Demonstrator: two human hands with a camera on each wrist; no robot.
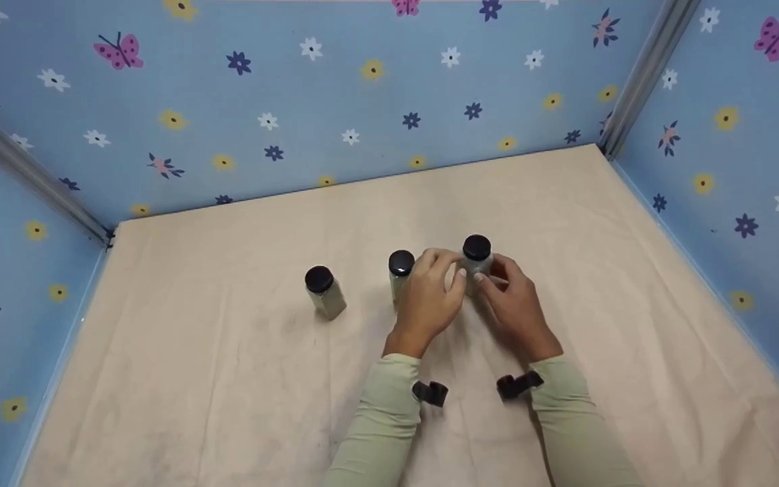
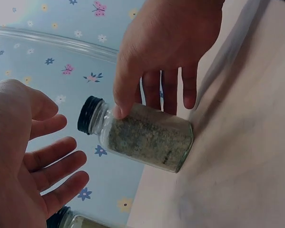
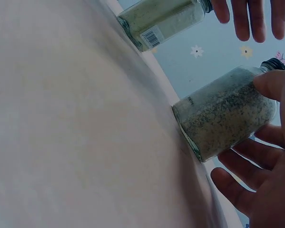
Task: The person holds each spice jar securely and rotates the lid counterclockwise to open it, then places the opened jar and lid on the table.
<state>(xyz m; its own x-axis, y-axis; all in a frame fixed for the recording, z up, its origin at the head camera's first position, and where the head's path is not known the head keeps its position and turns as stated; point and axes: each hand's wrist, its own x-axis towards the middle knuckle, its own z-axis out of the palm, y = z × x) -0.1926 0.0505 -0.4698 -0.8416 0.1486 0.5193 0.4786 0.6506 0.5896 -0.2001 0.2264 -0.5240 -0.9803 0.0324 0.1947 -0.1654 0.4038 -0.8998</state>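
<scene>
My right hand holds a clear glass jar with a black screw cap, thumb on the near side and fingers around the back. In the left wrist view the jar shows greenish, flaky dried contents; its base is at the cloth. My left hand is just left of this jar, fingers relaxed and apart from it in the left wrist view. Behind that hand stands a second black-capped jar, partly hidden. Its barcode label shows on the glass of this jar in the right wrist view.
A third black-capped jar stands farther left on the beige cloth. Blue flowered panels enclose the back and sides, joined by metal corner posts. Black straps sit at both wrists over green sleeves.
</scene>
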